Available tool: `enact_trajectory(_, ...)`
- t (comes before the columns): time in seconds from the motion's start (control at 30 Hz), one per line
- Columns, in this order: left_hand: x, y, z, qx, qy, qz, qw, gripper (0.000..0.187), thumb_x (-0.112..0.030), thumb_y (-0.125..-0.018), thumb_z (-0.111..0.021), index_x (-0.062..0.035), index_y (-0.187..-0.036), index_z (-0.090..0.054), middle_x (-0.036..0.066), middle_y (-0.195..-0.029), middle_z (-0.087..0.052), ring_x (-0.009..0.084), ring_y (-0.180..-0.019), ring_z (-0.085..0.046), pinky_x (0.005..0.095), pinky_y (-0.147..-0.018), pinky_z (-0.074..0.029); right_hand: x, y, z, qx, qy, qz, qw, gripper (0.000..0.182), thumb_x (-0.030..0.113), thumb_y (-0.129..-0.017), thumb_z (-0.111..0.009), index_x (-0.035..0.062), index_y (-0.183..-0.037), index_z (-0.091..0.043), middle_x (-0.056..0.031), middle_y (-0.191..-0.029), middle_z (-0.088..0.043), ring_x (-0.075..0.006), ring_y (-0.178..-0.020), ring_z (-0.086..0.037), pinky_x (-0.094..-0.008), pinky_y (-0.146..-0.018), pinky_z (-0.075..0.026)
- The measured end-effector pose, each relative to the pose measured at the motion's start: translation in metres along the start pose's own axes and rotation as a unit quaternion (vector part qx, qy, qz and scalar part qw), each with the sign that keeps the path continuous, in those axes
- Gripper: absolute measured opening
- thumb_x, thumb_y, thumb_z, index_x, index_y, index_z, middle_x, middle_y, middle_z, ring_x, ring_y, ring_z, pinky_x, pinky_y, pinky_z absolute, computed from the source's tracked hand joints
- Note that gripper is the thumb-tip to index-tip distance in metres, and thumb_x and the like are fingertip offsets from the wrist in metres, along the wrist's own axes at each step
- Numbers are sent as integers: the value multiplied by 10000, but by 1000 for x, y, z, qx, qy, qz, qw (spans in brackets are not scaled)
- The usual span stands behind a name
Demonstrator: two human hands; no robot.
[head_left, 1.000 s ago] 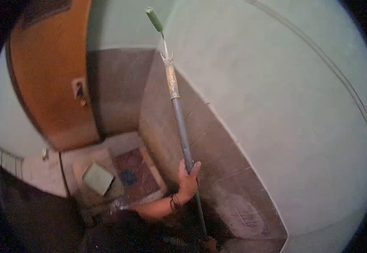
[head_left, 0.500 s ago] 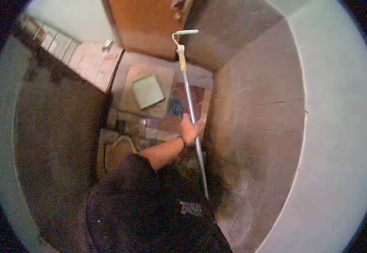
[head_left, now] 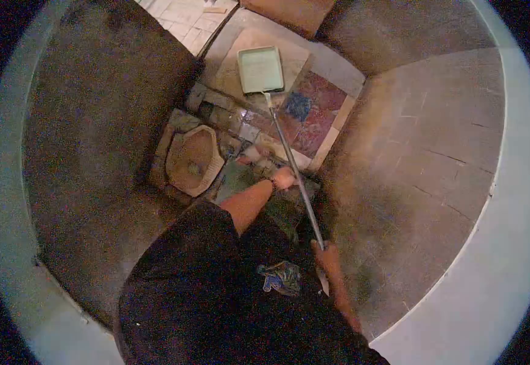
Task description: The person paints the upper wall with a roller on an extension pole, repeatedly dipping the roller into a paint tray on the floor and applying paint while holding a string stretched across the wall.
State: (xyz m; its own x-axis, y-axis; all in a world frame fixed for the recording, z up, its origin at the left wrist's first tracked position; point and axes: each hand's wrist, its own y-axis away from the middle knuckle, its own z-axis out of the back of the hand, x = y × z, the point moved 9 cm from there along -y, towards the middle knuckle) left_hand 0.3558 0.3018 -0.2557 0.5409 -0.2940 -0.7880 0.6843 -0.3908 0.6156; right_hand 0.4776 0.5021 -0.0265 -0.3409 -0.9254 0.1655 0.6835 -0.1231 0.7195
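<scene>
A paint roller on a long metal extension pole [head_left: 287, 146] runs from near my body out to the light green paint tray [head_left: 240, 70]. The roller end, just past its handle [head_left: 269, 100], meets the near edge of the tray, and the roller itself barely shows there. Partway down the pole, my left hand [head_left: 284, 178] is closed around the shaft. Lower, close to my dark shirt, my right hand [head_left: 324, 252] grips the same pole, its bottom end by my forearm. The tray lies on a tan board [head_left: 231, 73] on the floor.
To the left, a squat toilet [head_left: 193, 161] is set in the floor. Red tiles [head_left: 321, 115] bear a blue patch [head_left: 298, 106] right of the pole. Brown walls [head_left: 423, 158] stand close on both sides, and a wooden door [head_left: 292, 15] is at the far end.
The roller end has come down from in front of the door to the tray. My right hand now shows on the lower pole. The view has shifted, bringing the squat toilet into fuller sight.
</scene>
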Motion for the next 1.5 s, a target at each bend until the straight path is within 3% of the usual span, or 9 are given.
enact_trajectory(0.1, 46, -7, 38, -113, -287, -5, 951, 391, -386, -788, -603, 0, -844, -638, 155, -781, -629, 295, -711, -630, 422, -621, -513, 45, -19, -5, 131, -36, -74, 988, 555, 524, -792, -593, -21, -894, -601, -141, -639, -581, -270, -590, -572, -418, -616, -465)
enact_trajectory(0.17, 30, -9, 36, 44, -438, -115, 890, 396, -414, -768, -596, -26, -817, -654, 160, -793, -628, 320, -785, -623, 430, -699, -503, 71, -34, -32, 219, -198, -50, 954, 546, 526, -785, -604, -14, -872, -601, -120, -640, -579, -247, -576, -566, -397, -598, -466)
enact_trajectory(0.33, 6, -10, 122, -4, -222, 71, 972, 304, -299, -747, -598, -23, -859, -660, 148, -828, -643, 333, -776, -621, 407, -715, -504, 152, -113, -67, 306, -318, -96, 892, 490, 518, -786, -614, 30, -760, -574, -50, -620, -553, -169, -545, -545, -320, -530, -451)
enact_trajectory(0.4, 28, -23, 130, -37, -139, 89, 986, 296, -269, -760, -580, -4, -868, -654, 161, -852, -645, 335, -769, -621, 407, -723, -503, 167, -164, -46, -70, 136, 134, 979, 486, 535, -796, -592, 61, -701, -547, -26, -600, -524, -164, -494, -514, -299, -497, -435)
enact_trajectory(0.57, 61, -31, 183, -66, -245, -85, 964, 332, -317, -737, -596, -47, -928, -624, 171, -888, -632, 317, -782, -610, 418, -747, -492, 213, -193, -72, 216, -141, -42, 965, 652, 634, -806, -471, -5, -736, -577, -113, -615, -553, -260, -614, -574, -407, -620, -456)
enact_trajectory(0.63, 118, -19, 236, -88, -165, 122, 975, 235, -219, -745, -569, -15, -825, -653, 167, -826, -639, 323, -722, -613, 436, -715, -501, 220, -216, -82, 245, -112, -2, 963, 722, 669, -804, -427, -32, -771, -596, -150, -638, -574, -286, -679, -600, -437, -683, -457)
enact_trajectory(0.93, 292, 167, 483, -294, -191, 321, 880, 281, -222, -757, -566, -18, -946, -609, 180, -901, -627, 343, -826, -593, 436, -778, -478, 206, -313, -80, 85, 59, 72, 992, 579, 513, -876, -418, -20, -1052, -559, -273, -1018, -575, -352, -980, -567, -435, -824, -446)
enact_trajectory(1.13, 307, 190, 463, -290, -141, 320, 891, 332, -225, -765, -564, -21, -1026, -579, 189, -951, -620, 356, -896, -580, 436, -820, -463, 303, -368, -44, -44, 169, 245, 954, 459, 423, -907, -405, 20, -1031, -584, -226, -944, -612, -379, -905, -581, -450, -817, -446)
enact_trajectory(1.5, 103, 112, 322, -141, -128, 145, 971, 381, -301, -771, -537, -28, -1032, -593, 209, -945, -617, 399, -868, -585, 444, -778, -476, 306, -375, -17, 46, 153, 96, 982, 570, 512, -864, -430, 30, -1141, -554, -233, -1067, -585, -391, -1012, -548, -442, -874, -433)
